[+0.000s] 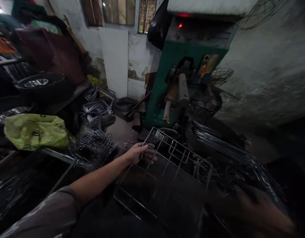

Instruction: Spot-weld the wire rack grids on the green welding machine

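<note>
My left hand [142,154] is closed on the left side of a wire rack [164,167], its thumb on top and its fingers under the wires. The rack is a rectangular metal grid with a smaller wire loop near its far edge, and it lies tilted in front of me above a dark flat surface. Off to the right, apart from the rack, my right hand [260,206] is dark and smeared by motion near a heap of metal wire pieces [224,173]. I cannot make out its fingers.
A green machine [159,82] with projecting arms and a red light stands ahead. Piles of bent wire frames [91,147] lie at left, beside a yellow-green plastic bag [36,132]. Long metal rods [217,138] rest at right. A phone [208,66] is on the machine's front.
</note>
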Tool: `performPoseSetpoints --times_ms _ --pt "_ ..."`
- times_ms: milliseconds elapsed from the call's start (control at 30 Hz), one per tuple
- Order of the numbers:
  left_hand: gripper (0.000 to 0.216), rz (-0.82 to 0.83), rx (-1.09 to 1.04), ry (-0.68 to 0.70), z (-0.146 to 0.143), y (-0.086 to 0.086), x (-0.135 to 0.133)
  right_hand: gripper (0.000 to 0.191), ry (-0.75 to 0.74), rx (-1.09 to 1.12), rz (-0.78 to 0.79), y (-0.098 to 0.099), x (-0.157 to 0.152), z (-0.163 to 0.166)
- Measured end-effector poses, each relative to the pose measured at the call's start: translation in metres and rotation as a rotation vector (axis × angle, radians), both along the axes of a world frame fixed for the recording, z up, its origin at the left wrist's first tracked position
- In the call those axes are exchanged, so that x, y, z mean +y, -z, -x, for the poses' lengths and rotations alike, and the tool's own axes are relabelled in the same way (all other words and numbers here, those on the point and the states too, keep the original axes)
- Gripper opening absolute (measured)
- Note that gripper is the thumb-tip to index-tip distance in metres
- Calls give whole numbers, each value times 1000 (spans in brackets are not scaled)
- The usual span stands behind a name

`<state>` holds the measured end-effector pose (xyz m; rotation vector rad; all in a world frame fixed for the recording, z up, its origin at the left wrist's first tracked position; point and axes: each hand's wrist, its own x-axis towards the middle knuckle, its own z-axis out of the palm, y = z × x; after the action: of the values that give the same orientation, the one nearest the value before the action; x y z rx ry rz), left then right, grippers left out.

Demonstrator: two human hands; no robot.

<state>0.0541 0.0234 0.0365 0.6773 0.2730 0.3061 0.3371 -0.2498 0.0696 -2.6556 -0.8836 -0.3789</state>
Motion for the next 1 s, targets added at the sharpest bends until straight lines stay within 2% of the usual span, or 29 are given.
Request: performPoseSetpoints --times_ms 33,133,167,233,300,500,667,1000 --pt "41 3 4 -1 0 1 0 36 -33 -5 -26 -7 14 8" --pt "42 19 -3 -1 1 3 2 41 -346 -23 -102 -17 75 32" --pt "43 24 -11 -4 3 3 3 39 -405 -51 -103 -17 96 39" --pt "43 29 -29 -8 5 3 4 35 -479 -117 -65 -15 126 49" --pt "42 32 -44 -17 7 2 5 31 -506 -177 -9 -11 141 54" --pt "42 43 -63 -8 3 3 4 26 -544 -290 70 -6 140 61" --pt "44 44 -45 0 2 3 3 27 -503 -349 68 -4 135 62" --pt "43 29 -41 -31 3 5 3 23 -528 -369 57 5 138 64"
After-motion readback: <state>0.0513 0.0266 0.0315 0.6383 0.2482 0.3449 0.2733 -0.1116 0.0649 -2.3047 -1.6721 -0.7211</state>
